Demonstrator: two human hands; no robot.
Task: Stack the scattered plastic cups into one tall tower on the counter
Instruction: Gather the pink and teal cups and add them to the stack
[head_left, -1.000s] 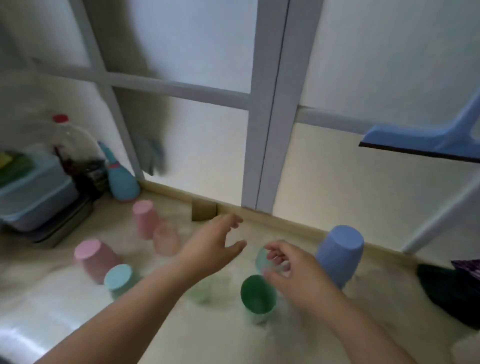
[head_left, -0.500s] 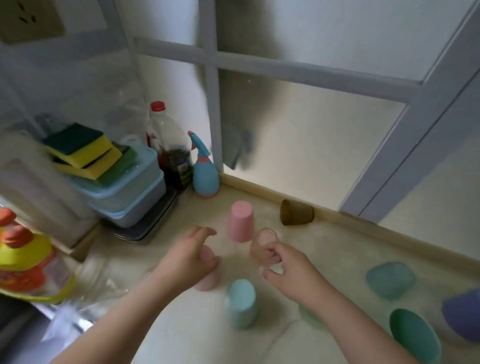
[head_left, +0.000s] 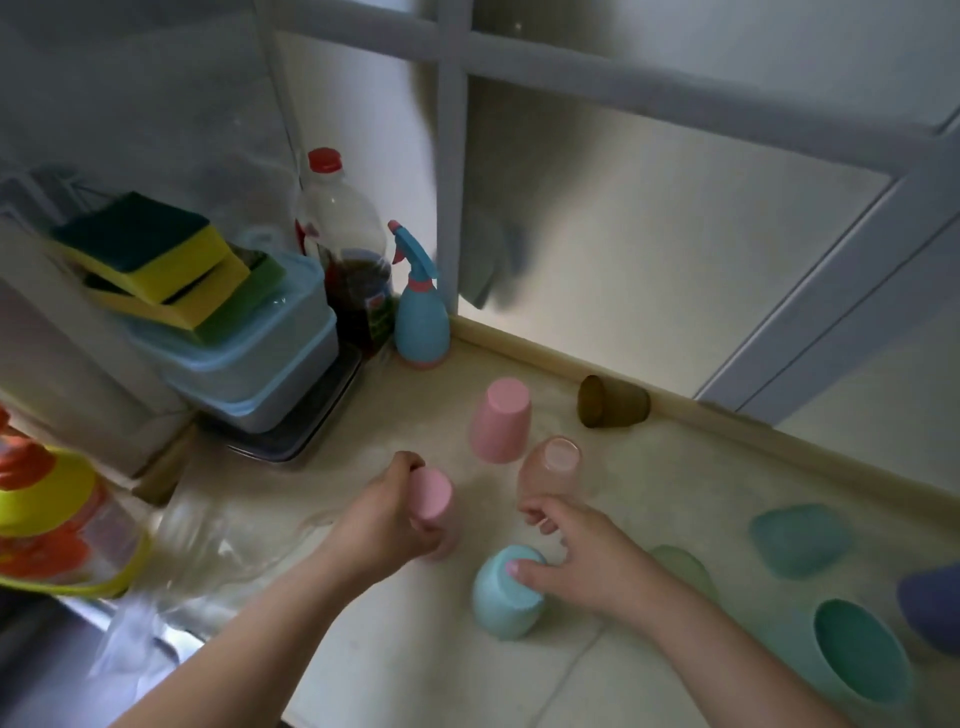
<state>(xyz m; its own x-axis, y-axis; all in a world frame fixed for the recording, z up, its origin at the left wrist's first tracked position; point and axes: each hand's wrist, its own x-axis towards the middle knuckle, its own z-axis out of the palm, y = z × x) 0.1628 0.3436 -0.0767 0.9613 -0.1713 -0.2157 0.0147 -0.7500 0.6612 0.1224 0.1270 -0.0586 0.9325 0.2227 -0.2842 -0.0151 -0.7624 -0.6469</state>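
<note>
Head cam: pink cup (head_left: 432, 500), upside down on counter (head_left: 649, 467), is clamped by left hand (head_left: 384, 519) fingers; blue cup (head_left: 506, 592) is pinched under right hand (head_left: 576, 556) fingertips. Cups judged light, stiff, slick; best gripped round sidewall nr base.

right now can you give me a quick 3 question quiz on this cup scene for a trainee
1. True or false: the brown cup lies on its side by the back edge.
2. Which cup does the left hand hold? A) pink cup B) purple cup C) green cup
3. Fill in: the right hand has its thumb on the light ____ cup.

Key:
1. True.
2. A, the pink cup, fingers curled round it.
3. Blue; the light blue cup stands upside down.
</note>
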